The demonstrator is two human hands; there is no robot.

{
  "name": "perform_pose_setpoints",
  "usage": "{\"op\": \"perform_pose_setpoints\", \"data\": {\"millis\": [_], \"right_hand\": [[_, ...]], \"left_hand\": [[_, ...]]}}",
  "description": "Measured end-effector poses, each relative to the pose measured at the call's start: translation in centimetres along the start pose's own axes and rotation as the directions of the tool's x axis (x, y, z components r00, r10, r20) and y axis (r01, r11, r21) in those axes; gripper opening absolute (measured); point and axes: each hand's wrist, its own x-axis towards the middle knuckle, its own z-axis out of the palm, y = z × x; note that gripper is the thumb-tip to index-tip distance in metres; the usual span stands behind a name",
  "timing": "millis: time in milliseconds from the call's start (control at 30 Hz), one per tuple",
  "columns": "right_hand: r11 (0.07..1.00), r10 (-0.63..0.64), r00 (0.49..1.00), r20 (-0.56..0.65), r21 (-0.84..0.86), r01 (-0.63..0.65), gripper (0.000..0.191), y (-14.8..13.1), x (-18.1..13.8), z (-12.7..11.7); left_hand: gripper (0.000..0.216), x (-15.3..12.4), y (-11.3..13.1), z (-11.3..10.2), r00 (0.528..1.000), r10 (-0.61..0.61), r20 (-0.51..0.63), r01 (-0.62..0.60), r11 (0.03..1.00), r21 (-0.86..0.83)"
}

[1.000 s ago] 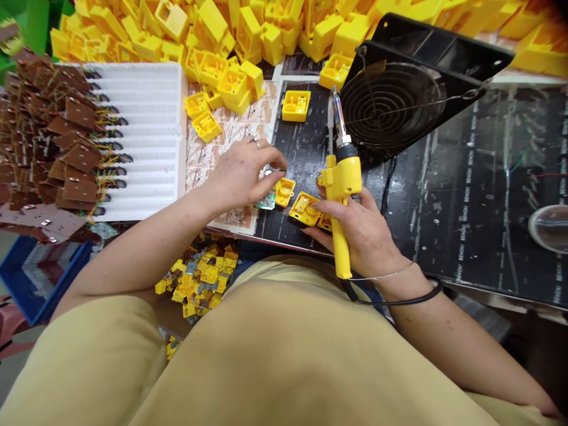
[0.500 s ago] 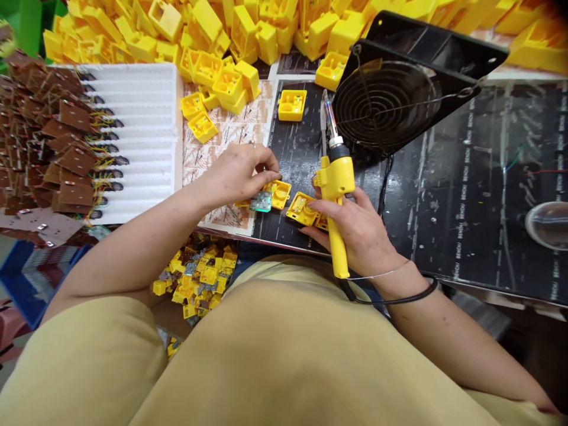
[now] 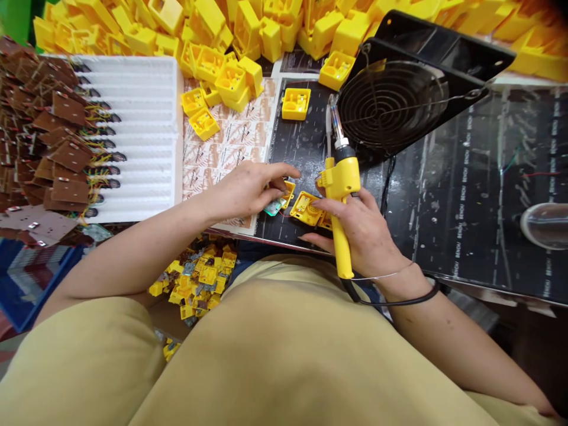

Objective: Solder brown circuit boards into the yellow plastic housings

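Note:
My right hand is wrapped round a yellow soldering gun, its metal tip pointing away from me. The thumb and a finger of that hand reach a small open yellow plastic housing at the bench edge. My left hand is bent over a small green circuit board, thumb and curled fingers at it, index finger stretched out above. Behind the board is another yellow housing part, partly hidden by the fingers. A thin red wire shows between the board and the housing.
A black fan with a wire guard stands behind the soldering gun. Many yellow housings are heaped at the back; one housing sits alone. Brown boards with wires lie on a white ridged tray at left. A clear round container is at right.
My left hand has shifted slightly right and its index finger has lifted and straightened. The green board has moved right and turned. My right hand still holds the soldering gun.

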Motion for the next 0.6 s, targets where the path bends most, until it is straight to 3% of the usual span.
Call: {"op": "perform_pose_setpoints", "data": {"millis": [167,400,500,600], "right_hand": [[1.000,0.006,1.000,-0.021,0.028,-0.006,0.040,-0.2,-0.1,0.2],[1.000,-0.008,0.997,-0.081,0.029,0.010,0.038,-0.1,0.5,0.7],[0.999,-0.034,0.988,-0.153,0.004,0.035,0.033,-0.5,0.6,-0.8],[0.999,-0.037,0.983,-0.180,0.008,0.039,0.013,-1.1,-0.4,-4.3]], "left_hand": [[0.016,0.4,-0.4,0.0,0.998,-0.064,0.010,0.064,0.998,0.018],[0.018,1.5,0.8,-0.2,0.997,-0.016,0.080,-0.008,0.959,0.283],[0.017,1.7,1.4,0.0,0.997,-0.054,0.057,0.032,0.940,0.339],[0.019,1.7,1.6,0.2,0.996,-0.063,0.060,0.038,0.935,0.351]]}}
